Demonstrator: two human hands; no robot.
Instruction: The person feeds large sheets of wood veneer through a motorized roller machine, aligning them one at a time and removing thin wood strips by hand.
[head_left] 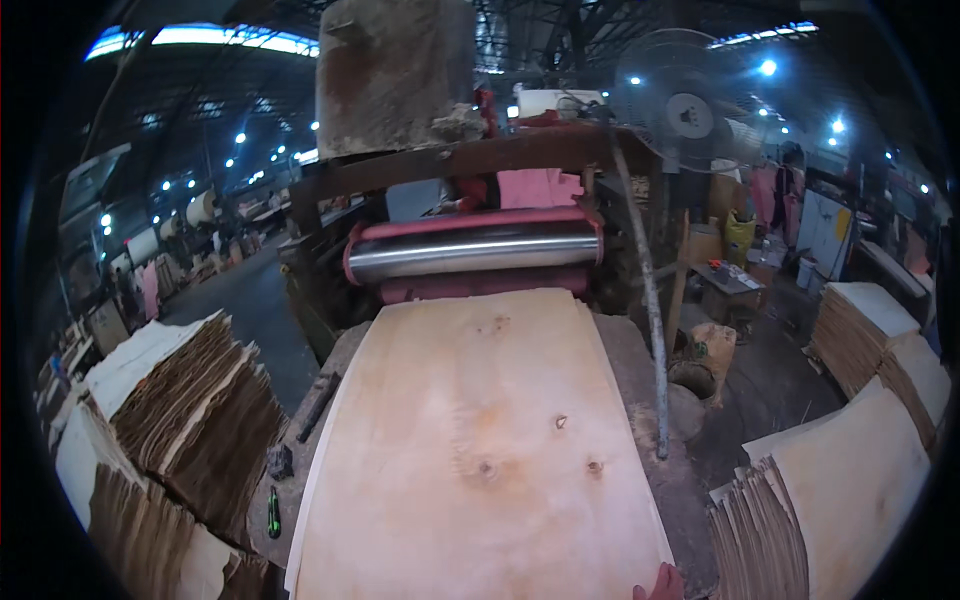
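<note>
A pale veneer sheet (pixel 475 390) with small knots lies on a worn grey table (pixel 675 500), its far end at a machine with a steel roller (pixel 472 255) and pink rollers (pixel 480 288). My right hand (pixel 660 582), reddish, shows only partly at the lower edge, at the sheet's near right corner; whether its fingers are closed on the sheet is unclear. My left hand is out of view. On the table left of the sheet lie a green cutter (pixel 274 512), a dark lump (pixel 280 460) and a dark bar (pixel 318 407).
Veneer stacks stand at left (pixel 180 400) and right (pixel 830 500). A long pole (pixel 645 300) leans by the machine, near a fan (pixel 690 115), a sack (pixel 712 355) and a bucket (pixel 691 380). An aisle (pixel 240 310) runs at left; a distant person (pixel 785 190) is at right.
</note>
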